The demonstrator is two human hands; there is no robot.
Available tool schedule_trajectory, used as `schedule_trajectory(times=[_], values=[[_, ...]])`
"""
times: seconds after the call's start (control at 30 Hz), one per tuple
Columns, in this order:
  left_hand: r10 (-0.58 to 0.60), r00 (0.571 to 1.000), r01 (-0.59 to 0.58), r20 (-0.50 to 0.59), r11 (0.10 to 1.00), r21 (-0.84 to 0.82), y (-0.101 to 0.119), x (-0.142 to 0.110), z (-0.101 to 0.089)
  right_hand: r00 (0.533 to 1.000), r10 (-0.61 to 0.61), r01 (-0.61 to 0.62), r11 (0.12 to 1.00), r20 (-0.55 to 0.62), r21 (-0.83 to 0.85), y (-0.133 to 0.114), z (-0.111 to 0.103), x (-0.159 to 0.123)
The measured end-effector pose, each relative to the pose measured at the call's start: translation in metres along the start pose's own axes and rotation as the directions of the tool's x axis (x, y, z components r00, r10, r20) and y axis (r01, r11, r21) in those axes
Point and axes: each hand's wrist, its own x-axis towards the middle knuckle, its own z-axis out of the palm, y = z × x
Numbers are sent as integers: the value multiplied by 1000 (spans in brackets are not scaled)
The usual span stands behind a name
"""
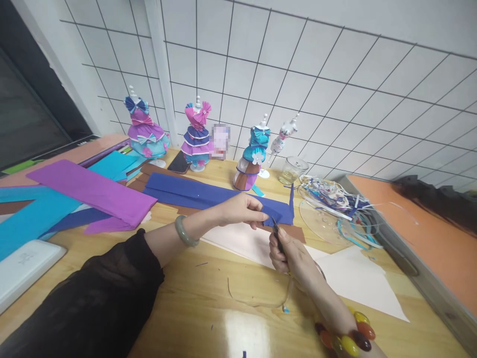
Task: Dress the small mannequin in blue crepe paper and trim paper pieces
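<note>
My left hand (244, 210), with a jade-coloured bangle at the wrist, pinches a small piece of dark blue crepe paper (271, 215) between thumb and fingers. In my right hand (294, 256), the fingers are closed round dark scissors (276, 231). Their pointed tip reaches the blue piece, close to my left fingertips. My right palm hides most of the handles. Behind both hands lies a long folded strip of dark blue crepe paper (194, 194). Under and beside the hands are brown paper (294, 233) and pale pink sheets (363, 276).
Several small dress forms in paper dresses, one a teal dress (259, 141), stand along the tiled wall. A glass cup (293, 170) and a clear plate (316, 221) with tangled scraps are at the right. Purple paper (93, 191) and a white box-like device (28, 268) lie left.
</note>
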Motion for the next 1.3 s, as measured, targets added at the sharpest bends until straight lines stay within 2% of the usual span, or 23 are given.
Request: schedule_trajectory(times=[1.0, 1.3], values=[[5, 1000, -5, -6, 1000, -3, -4, 2, -1, 1000, 10, -10, 1000, -6, -4, -2, 1, 0], [-28, 1000, 29, 11, 997, -65, -1, 1, -1, 1000, 3, -3, 1000, -19, -3, 0, 0, 1]])
